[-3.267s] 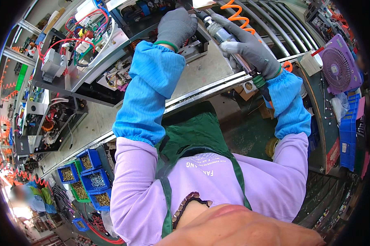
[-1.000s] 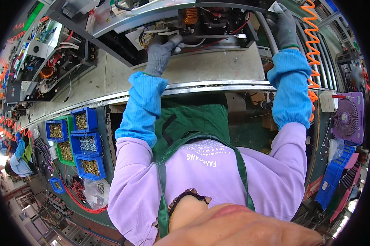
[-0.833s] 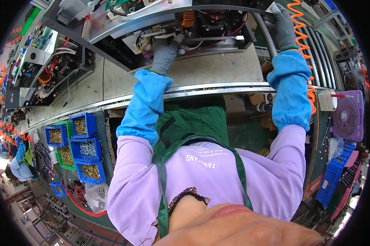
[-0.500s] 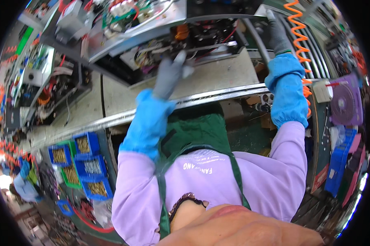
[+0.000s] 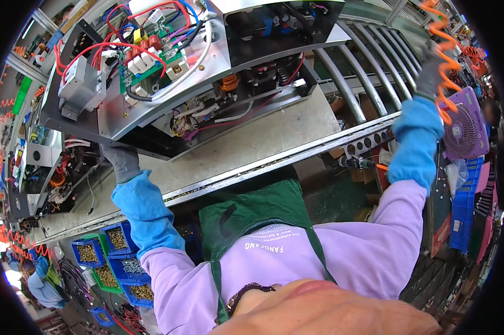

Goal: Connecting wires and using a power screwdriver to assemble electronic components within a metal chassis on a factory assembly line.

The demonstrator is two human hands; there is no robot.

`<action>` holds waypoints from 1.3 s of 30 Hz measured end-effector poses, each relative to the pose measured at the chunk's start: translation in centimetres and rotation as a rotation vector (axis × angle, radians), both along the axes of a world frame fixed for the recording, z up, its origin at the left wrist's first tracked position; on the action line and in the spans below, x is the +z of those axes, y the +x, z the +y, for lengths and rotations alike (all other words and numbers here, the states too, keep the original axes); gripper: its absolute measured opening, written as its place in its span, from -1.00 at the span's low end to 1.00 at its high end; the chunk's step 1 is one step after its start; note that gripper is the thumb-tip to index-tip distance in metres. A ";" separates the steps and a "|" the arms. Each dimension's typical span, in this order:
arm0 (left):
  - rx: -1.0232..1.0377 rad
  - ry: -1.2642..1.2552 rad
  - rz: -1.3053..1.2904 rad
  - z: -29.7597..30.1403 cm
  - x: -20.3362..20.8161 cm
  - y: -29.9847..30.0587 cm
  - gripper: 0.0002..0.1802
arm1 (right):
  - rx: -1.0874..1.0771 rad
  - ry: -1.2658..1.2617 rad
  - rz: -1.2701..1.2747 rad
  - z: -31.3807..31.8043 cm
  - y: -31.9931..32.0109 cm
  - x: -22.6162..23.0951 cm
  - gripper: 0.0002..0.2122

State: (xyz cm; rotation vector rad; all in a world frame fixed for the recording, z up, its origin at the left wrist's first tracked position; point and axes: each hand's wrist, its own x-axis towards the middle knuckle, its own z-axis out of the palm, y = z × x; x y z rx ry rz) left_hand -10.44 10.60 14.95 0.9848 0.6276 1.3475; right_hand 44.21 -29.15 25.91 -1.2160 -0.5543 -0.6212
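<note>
A metal chassis [image 5: 168, 120] packed with wiring, a green circuit board [image 5: 148, 67] and a grey transformer-like block [image 5: 83, 84] stands on the workbench in front of me. My left hand [image 5: 123, 161], in a grey glove and blue sleeve cover, is closed at the chassis's lower left corner; its fingertips are partly hidden by the metal edge. Far to the right, my right hand [image 5: 429, 72], gloved the same way, reaches up beside an orange coiled air hose [image 5: 446, 72]. The hose crosses in front of that hand, and its fingers are dark and hard to make out.
A roller conveyor [image 5: 369, 72] adjoins the bench [image 5: 296, 123] on the right. Another wired unit [image 5: 42, 167] stands left. Blue and green bins of screws [image 5: 118, 240] sit lower left. A purple fan [image 5: 464, 125] and blue bin [image 5: 465, 201] are at right. Someone is at far left [image 5: 44, 285].
My left hand has gone from the chassis's open front to its lower left corner. My right hand has left the chassis's right end and moved right to the coiled hose. The view has shifted.
</note>
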 end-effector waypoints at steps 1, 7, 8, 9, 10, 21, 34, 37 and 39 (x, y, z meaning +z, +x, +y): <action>0.043 0.061 0.102 -0.1 -0.3 0.0 -0.51 | 0.002 -0.024 -0.037 -3.6 0.6 0.5 -0.67; -0.047 0.121 0.014 -1.5 0.2 3.3 -0.48 | -0.014 -0.151 -0.236 -19.5 6.2 2.3 -0.66; -0.021 -0.002 -0.004 -2.3 0.3 3.3 -0.51 | 0.017 -0.165 -0.267 -14.7 0.1 2.7 -0.65; -0.043 -0.130 -0.039 -3.3 0.3 4.8 -0.53 | -0.001 -0.192 -0.310 -16.0 -0.9 3.9 -0.65; -0.015 -0.162 -0.018 -4.4 0.6 6.8 -0.55 | -0.005 -0.214 -0.352 -13.5 -5.0 5.1 -0.65; -0.463 0.314 0.116 -14.6 2.6 20.4 -0.40 | 0.195 -1.293 -0.549 6.7 -15.0 2.8 -0.62; 0.013 1.219 0.614 -20.6 4.3 28.8 0.08 | -0.553 -0.967 -0.174 4.4 -9.4 -2.1 -0.65; -0.017 1.226 0.689 -20.8 3.5 29.2 0.08 | -0.029 -0.721 -0.183 2.2 -7.9 -3.5 -0.67; -0.047 1.222 0.708 -21.3 3.5 29.3 0.08 | 0.312 -0.390 0.105 -0.5 -4.2 -3.3 -0.55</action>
